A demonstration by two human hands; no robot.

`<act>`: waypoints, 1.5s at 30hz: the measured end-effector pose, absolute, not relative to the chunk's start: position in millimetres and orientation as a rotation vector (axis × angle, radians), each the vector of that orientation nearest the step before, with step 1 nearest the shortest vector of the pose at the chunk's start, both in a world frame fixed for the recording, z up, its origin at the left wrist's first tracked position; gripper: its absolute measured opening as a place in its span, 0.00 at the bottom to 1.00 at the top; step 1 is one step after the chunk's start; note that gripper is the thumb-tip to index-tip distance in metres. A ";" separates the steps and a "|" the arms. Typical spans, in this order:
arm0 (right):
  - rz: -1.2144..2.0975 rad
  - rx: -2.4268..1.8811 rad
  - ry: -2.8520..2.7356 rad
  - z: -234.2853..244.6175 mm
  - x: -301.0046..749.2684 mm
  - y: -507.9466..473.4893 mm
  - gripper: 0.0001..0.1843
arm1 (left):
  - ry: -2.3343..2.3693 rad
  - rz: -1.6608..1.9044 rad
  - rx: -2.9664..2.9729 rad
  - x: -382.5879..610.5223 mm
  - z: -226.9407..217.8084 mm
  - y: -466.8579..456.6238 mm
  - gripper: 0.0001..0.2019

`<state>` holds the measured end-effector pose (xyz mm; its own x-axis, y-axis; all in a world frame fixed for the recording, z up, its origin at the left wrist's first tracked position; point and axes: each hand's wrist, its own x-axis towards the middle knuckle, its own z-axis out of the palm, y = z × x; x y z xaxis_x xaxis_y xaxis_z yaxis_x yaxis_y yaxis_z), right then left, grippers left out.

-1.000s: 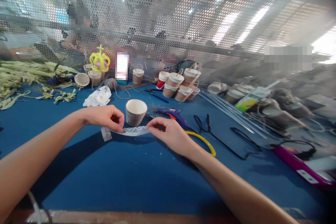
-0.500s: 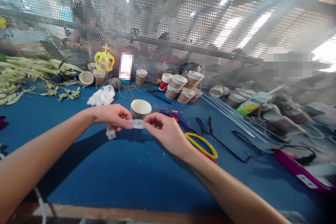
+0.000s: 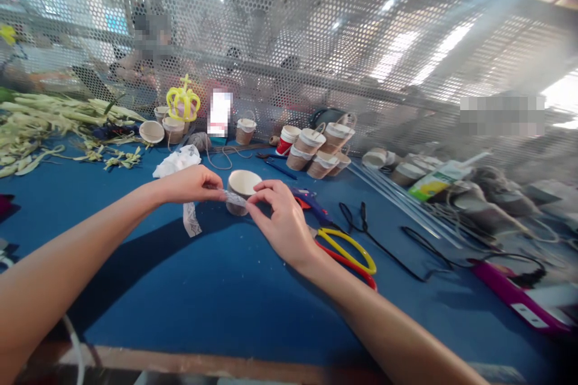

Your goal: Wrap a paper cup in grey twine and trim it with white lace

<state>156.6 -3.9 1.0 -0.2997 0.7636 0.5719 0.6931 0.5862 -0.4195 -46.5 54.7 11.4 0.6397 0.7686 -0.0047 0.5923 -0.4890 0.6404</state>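
My left hand (image 3: 192, 184) and my right hand (image 3: 275, 219) pinch a strip of white lace ribbon (image 3: 192, 219) between them, right in front of a small brown paper cup (image 3: 242, 189) that stands upright on the blue table (image 3: 217, 301). The ribbon runs against the cup's near side, and its loose end hangs down below my left fingers. Both hands are closed on the ribbon, the right fingers touching the cup's rim.
Yellow and red scissors (image 3: 350, 249), a blue glue gun (image 3: 309, 201) and black cables lie to the right. Several decorated cups (image 3: 318, 147), a yellow crown (image 3: 183, 102), crumpled white paper (image 3: 177, 160) and palm leaves (image 3: 45, 123) stand behind. A perforated metal screen (image 3: 316, 42) closes the back, a person behind it.
Both hands have moved away from me toward the cup and closer together. The ribbon, stretched flat a second ago, now lies against the cup with its end dangling.
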 end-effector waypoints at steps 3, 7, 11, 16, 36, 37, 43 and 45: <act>0.106 -1.144 -2.073 -1.4 155.3 0.4 0.05 | 1.083 0.419 2.317 -46.6 8.2 57.9 0.17; 0.109 -1.163 -2.075 -5.0 155.2 5.7 0.06 | 1.113 0.463 2.346 -46.6 6.2 60.2 0.17; 0.131 -1.186 -2.064 -7.0 154.5 7.4 0.06 | 1.146 0.484 2.336 -46.2 5.2 60.8 0.17; 0.163 -1.226 -2.048 -6.7 153.8 7.0 0.05 | 1.161 0.499 2.321 -45.6 3.0 61.8 0.16; 0.109 -1.235 -2.045 -9.3 152.7 9.1 0.06 | 1.131 0.553 2.367 -50.2 1.7 65.5 0.17; 0.109 -1.234 -2.044 -9.7 152.5 9.2 0.06 | 1.130 0.552 2.373 -50.1 1.3 65.7 0.17; 0.112 -1.233 -2.031 -9.6 150.3 10.3 0.06 | 1.133 0.554 2.369 -48.7 -2.3 68.2 0.16; 0.120 -1.237 -2.020 -9.5 149.6 10.7 0.05 | 1.133 0.559 2.382 -47.9 -3.9 69.5 0.15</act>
<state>149.6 10.7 -9.5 -0.2509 0.7985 0.5473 0.7278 0.5284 -0.4373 -47.9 69.5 -3.9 0.5821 0.7958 0.1672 0.6171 -0.5662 0.5465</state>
